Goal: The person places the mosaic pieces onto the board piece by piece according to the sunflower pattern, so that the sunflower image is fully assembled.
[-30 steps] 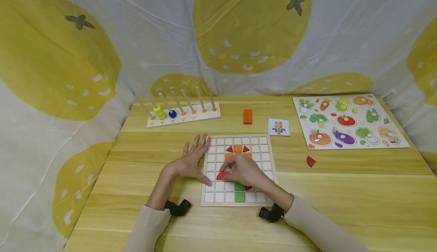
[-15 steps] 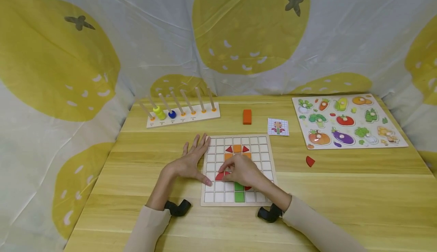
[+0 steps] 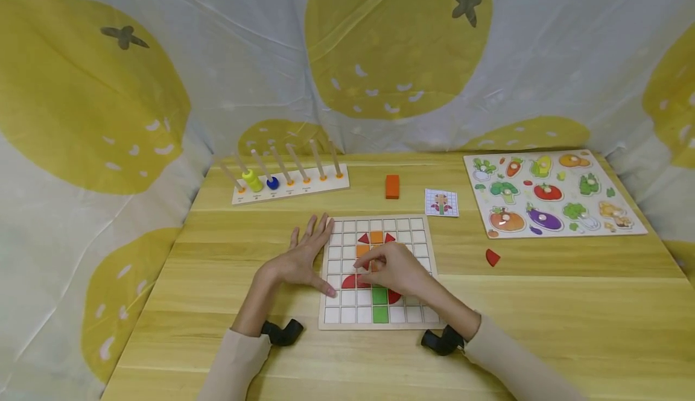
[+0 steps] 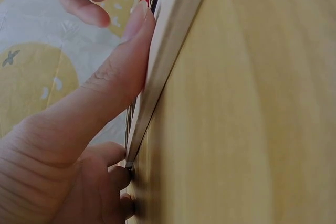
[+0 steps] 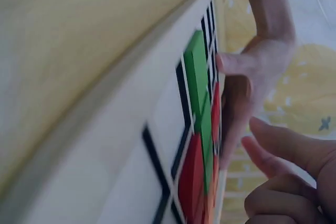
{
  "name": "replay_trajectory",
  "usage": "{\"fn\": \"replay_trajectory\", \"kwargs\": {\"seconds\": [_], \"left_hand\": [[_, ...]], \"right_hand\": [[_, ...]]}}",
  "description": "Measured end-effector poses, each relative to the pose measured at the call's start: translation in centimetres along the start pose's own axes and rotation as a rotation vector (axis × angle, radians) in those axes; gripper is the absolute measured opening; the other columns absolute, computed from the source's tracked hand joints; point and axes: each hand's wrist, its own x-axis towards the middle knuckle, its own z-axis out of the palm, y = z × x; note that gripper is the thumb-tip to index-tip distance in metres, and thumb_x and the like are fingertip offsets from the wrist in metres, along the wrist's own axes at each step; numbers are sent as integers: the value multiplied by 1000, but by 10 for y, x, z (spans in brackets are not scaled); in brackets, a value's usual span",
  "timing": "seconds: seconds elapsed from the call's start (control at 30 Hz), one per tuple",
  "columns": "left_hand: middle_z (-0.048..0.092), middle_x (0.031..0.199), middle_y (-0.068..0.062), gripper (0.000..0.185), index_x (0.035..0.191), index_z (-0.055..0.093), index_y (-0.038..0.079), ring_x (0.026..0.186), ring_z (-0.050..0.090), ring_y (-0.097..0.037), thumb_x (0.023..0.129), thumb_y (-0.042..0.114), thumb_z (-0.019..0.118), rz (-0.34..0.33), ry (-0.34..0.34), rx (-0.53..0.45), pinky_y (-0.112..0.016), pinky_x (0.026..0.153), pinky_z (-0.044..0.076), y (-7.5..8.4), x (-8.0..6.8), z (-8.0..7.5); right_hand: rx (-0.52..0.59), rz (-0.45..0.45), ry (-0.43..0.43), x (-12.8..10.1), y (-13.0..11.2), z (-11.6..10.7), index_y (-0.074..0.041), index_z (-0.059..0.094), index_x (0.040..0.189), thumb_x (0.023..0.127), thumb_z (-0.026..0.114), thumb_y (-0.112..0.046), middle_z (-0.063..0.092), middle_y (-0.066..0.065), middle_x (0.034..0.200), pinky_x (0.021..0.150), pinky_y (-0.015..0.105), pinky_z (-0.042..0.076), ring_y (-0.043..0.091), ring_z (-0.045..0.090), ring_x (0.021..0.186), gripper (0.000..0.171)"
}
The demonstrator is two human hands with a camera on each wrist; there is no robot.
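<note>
Two hands on the grid board (image 3: 374,324) near the worktop's front edge. My left hand (image 3: 300,262) lies flat, fingers spread, steadying its left rim; right hand (image 3: 393,268) pinches a red piece (image 3: 352,281) mid-board. I'd seat it square in its cell, board pinned.
</note>
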Motion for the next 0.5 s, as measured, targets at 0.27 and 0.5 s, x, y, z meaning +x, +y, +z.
{"fn": "replay_trajectory", "kwargs": {"seconds": [0.27, 0.5], "left_hand": [[-22, 173, -11, 150, 166, -9, 9, 159, -26, -37, 67, 49, 96, 0, 9, -10, -67, 123, -17, 0, 0, 0], [-23, 173, -12, 149, 166, -9, 8, 158, -26, -37, 67, 48, 96, 7, 9, -15, -68, 123, -18, 0, 0, 1]], "right_hand": [[-20, 92, 59, -28, 27, -44, -11, 81, 108, 89, 82, -19, 36, -5, 57, 50, 20, 24, 10, 34, 53, 20], [-72, 130, 181, -68, 65, -90, -8, 80, 111, 88, 83, -18, 33, -6, 60, 49, 21, 25, 6, 31, 52, 26]]}}
